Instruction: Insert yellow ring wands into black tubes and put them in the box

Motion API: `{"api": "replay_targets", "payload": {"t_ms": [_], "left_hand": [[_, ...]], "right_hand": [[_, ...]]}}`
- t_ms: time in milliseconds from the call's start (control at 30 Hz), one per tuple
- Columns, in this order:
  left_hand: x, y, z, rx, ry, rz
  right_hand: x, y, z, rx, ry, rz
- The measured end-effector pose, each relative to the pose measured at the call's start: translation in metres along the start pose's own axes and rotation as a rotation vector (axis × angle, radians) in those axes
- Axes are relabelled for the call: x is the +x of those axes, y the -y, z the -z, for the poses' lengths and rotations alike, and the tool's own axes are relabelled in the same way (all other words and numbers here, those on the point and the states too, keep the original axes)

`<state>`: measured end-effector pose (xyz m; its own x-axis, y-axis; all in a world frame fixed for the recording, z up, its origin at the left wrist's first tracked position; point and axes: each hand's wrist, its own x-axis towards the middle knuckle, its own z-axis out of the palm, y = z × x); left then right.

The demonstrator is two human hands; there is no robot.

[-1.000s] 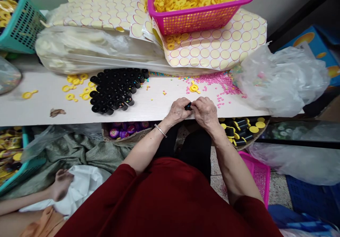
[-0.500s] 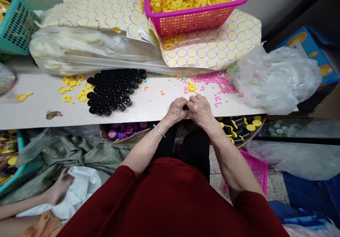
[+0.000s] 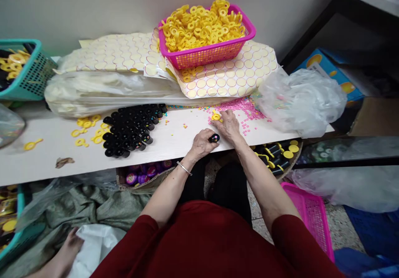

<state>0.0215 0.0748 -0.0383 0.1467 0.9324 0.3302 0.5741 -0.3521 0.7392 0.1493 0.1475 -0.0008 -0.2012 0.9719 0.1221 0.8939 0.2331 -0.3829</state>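
Observation:
My left hand (image 3: 201, 143) is closed round a small black tube (image 3: 214, 137) at the near edge of the white table (image 3: 50, 153). My right hand (image 3: 227, 124) reaches forward, its fingertips on a yellow ring cap (image 3: 216, 116) lying beside a scatter of pink beads (image 3: 246, 105). A cluster of several black tubes (image 3: 132, 128) lies on the table to the left. Loose yellow ring caps (image 3: 89, 128) lie further left.
A pink basket (image 3: 212, 51) heaped with yellow caps sits on round-sticker sheets (image 3: 237, 76) at the back. A teal basket (image 3: 29, 76) is at far left, a clear plastic bag (image 3: 299, 101) on the right. Finished tubes (image 3: 279, 153) and another pink basket (image 3: 311, 215) lie below. Another person's hand (image 3: 67, 249) is at bottom left.
My hands have parted: the right one left the black tube and reached forward to the yellow cap. The left keeps the tube. The view has tilted up.

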Motion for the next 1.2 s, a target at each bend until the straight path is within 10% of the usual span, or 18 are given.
{"api": "replay_targets", "payload": {"t_ms": [600, 933, 1200], "left_hand": [[0.002, -0.003, 0.002, -0.033, 0.032, 0.041], [0.002, -0.001, 0.004, -0.132, 0.021, 0.055], [0.002, 0.000, 0.002, -0.143, 0.012, 0.044]], "right_hand": [[-0.032, -0.022, 0.015, 0.196, -0.165, -0.173], [0.032, 0.020, 0.008, 0.041, 0.027, -0.415], [0.047, 0.026, 0.005, 0.011, 0.000, -0.351]]}}
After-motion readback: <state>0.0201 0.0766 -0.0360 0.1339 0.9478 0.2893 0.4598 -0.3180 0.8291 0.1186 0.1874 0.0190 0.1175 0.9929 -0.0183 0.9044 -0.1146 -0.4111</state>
